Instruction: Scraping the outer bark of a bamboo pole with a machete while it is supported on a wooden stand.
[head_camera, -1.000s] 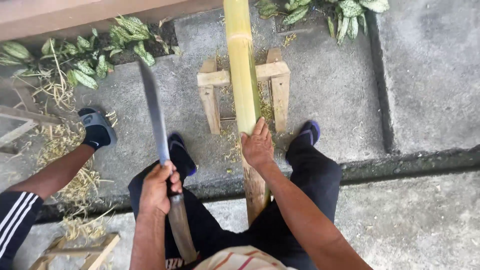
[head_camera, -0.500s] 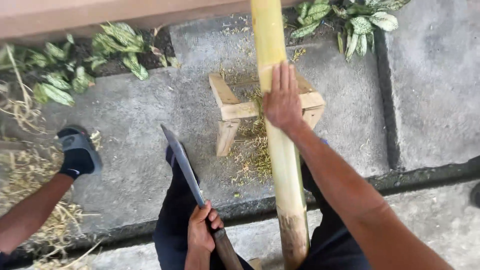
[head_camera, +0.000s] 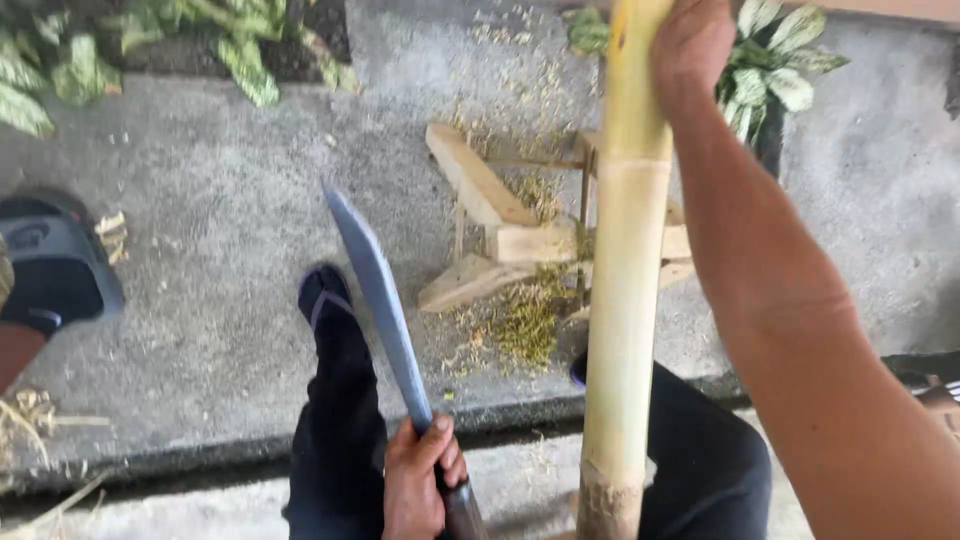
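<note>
My right hand (head_camera: 692, 45) grips a thick yellow-green bamboo pole (head_camera: 625, 270) near the top of the view; the pole stands almost upright between my legs, its cut end low at the bottom. My left hand (head_camera: 418, 480) is closed round the wooden handle of a long machete (head_camera: 380, 300), whose grey blade points up and to the left, apart from the pole. Both my legs are in dark trousers, and my left foot (head_camera: 325, 292) wears a dark sandal on the concrete.
A low wooden stand (head_camera: 500, 235) lies behind the pole with bamboo shavings (head_camera: 525, 320) around it. Another person's foot in a sandal (head_camera: 55, 265) is at the left edge. Leafy plants (head_camera: 240, 50) line the top. A dark groove (head_camera: 200, 455) crosses the concrete floor.
My right hand has slid higher up the pole, and the pole has come closer and more upright. The machete has stayed low at the left, its blade tilted a little more upright.
</note>
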